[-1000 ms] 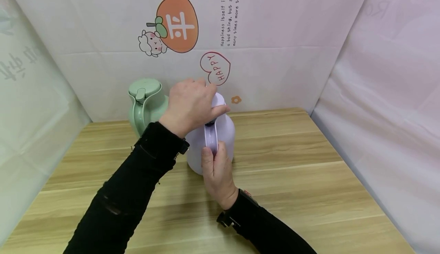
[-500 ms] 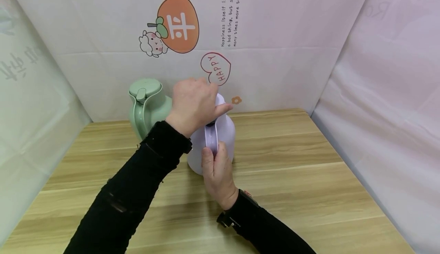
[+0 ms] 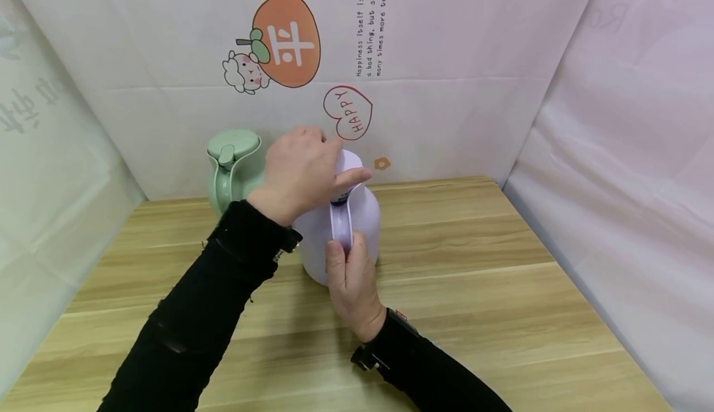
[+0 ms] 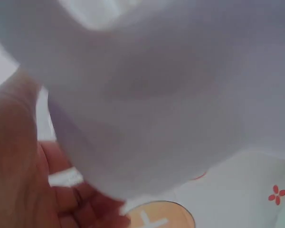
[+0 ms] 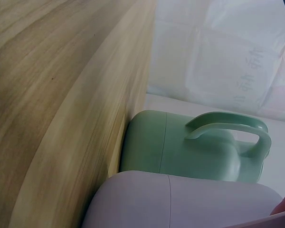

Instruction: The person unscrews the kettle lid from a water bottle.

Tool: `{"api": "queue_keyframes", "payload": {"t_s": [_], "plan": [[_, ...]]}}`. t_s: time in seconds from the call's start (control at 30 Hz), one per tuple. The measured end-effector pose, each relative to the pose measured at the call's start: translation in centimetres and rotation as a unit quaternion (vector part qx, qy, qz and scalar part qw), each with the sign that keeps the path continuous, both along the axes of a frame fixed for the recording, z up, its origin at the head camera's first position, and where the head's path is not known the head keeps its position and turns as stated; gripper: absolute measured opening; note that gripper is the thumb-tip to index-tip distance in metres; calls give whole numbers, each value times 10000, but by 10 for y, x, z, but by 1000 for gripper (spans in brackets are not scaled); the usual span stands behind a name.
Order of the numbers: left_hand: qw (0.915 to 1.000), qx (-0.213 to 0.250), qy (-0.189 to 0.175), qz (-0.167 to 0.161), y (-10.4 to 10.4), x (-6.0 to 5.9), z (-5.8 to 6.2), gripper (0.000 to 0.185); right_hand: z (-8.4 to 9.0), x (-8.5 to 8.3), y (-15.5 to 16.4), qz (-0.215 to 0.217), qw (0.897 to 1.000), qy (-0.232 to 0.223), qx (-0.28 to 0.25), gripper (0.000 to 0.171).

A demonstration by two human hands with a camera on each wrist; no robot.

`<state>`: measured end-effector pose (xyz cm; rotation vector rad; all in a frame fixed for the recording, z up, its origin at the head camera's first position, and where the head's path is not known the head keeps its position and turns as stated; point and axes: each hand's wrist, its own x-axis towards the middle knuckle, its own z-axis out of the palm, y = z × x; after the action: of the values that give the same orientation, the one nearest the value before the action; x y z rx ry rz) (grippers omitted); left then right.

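A lavender thermos jug [image 3: 365, 226] stands on the table in the head view. My right hand [image 3: 356, 282] grips its handle [image 3: 341, 223] low down, thumb lying along it. Over the jug's top, my left hand [image 3: 304, 170] holds the lid [image 3: 349, 160], thumb across the near side and fingers round the far side. The palm covers much of the lid. In the left wrist view, the curled fingers [image 4: 85, 204] show beside the jug's pale top [image 4: 142, 118], which is blurred. The right wrist view shows the jug's smooth side [image 5: 180, 202].
A green thermos jug [image 3: 234, 145] of the same shape stands just left of the lavender one, partly behind my left hand. The wooden table [image 3: 474, 288] ends at a printed white cloth backdrop [image 3: 446, 77], with cloth on both sides too.
My left hand first shifts slightly right, then swings back left, its wrist turning on the lid. The right hand keeps its grip on the handle. The jug stays in place.
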<state>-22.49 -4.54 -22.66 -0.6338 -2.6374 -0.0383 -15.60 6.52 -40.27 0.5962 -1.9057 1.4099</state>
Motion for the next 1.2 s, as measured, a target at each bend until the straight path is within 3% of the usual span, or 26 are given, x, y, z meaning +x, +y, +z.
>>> {"api": "queue_keyframes", "payload": {"t_s": [0.1,0.2,0.33,0.9,1.2], "plan": [[9945,281,-731,-689,-10,-3,6,62,0,0,0,-10,10000,28,5,18],[9809,446,-1300,-1377,-18,-6,10,56,-1,-1,0,-15,10000,52,13,19],[9699,425,-1606,-1779,-24,-8,11,52,-1,0,0,-35,10000,31,31,19],[9751,276,-1394,-1705,-23,-6,11,46,-2,-1,0,-20,10000,81,28,21],[9868,94,-1154,-1129,-16,-3,11,47,-1,0,-1,-61,10000,0,39,20]]}}
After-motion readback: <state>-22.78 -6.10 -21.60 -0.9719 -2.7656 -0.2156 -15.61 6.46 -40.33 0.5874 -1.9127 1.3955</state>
